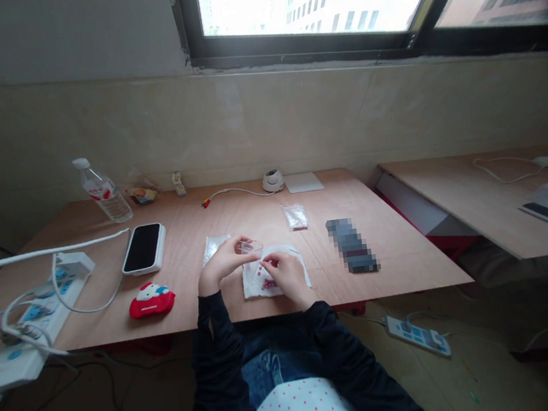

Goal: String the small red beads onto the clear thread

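My left hand (222, 263) is closed on a small clear plastic bag (250, 248), held up just above the table. My right hand (286, 275) pinches at the bag's lower edge, over a white cloth (301, 269) with small pink beads (267, 283) lying on it. What the right fingers pinch is too small to make out. Both hands sit near the front edge of the wooden table (196, 214).
Another clear bag (212, 245) lies left of the hands, a bag with pink bits (296, 216) behind them. Also on the table: a phone (143, 248), a red plush (151, 300), a power strip (34, 318), a water bottle (103, 190) and a dark blurred object (352, 245).
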`<state>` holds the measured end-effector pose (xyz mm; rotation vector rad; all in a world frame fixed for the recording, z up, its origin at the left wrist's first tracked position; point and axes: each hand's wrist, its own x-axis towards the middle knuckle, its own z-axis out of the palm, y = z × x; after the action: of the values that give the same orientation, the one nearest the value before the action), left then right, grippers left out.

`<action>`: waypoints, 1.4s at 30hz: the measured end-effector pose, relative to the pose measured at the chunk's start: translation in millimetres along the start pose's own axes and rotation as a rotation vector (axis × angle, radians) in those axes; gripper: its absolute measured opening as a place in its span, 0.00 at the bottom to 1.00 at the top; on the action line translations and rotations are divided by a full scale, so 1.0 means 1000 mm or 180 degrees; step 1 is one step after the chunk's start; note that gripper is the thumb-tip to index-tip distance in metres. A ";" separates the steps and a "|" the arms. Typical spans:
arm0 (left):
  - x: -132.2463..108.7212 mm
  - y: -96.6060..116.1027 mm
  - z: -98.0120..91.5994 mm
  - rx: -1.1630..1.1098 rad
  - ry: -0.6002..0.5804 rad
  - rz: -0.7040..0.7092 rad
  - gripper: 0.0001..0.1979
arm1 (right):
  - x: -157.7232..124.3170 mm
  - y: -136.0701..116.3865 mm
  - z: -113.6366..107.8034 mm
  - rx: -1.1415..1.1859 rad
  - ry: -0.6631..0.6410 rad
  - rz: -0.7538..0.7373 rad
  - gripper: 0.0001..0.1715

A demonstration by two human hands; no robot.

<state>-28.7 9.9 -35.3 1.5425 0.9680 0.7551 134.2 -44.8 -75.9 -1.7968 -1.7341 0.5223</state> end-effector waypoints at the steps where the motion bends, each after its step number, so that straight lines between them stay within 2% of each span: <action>1: 0.000 0.000 0.000 0.0017 0.0000 0.0006 0.23 | 0.000 0.000 0.000 0.0003 -0.0041 -0.0003 0.12; 7: 0.000 -0.001 0.001 -0.0027 0.0002 0.0010 0.23 | -0.003 -0.007 0.001 -0.0161 -0.0540 0.0034 0.08; 13: -0.002 0.002 0.001 -0.0014 0.0008 0.0000 0.23 | -0.004 -0.009 0.003 -0.0087 -0.0585 0.0020 0.07; 16: -0.003 0.005 0.000 0.0101 -0.0024 -0.0009 0.23 | -0.002 -0.005 0.003 0.0111 -0.0229 0.0040 0.09; 21: -0.004 0.009 0.002 0.0251 -0.0015 -0.0028 0.21 | 0.002 -0.005 -0.005 0.0740 0.1054 0.0103 0.17; 23: -0.004 0.011 0.004 0.0261 -0.0028 -0.0002 0.21 | 0.003 -0.010 -0.010 0.0981 0.1244 -0.0024 0.18; 28: -0.004 0.017 0.009 0.0437 -0.0038 0.0067 0.19 | 0.002 -0.019 -0.013 0.1361 0.1001 -0.0386 0.18; 31: -0.004 0.018 0.009 0.0444 -0.0074 -0.0005 0.20 | 0.005 -0.014 -0.010 0.1541 0.1119 -0.0259 0.19; 34: -0.003 0.016 0.008 0.0405 -0.0086 -0.0041 0.20 | 0.009 -0.002 -0.004 0.1382 0.1101 -0.0060 0.18; 38: -0.004 0.015 0.006 0.0365 -0.0078 -0.0038 0.20 | 0.010 0.007 0.002 0.0606 0.0396 -0.0041 0.13; 42: -0.005 0.017 0.005 0.0398 -0.0075 -0.0050 0.19 | 0.005 0.003 0.008 -0.0110 -0.0216 -0.0121 0.07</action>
<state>-23.5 2.1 -19.7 1.6464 1.0251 0.6745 131.7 -38.5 -82.7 -1.7850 -1.8299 0.5462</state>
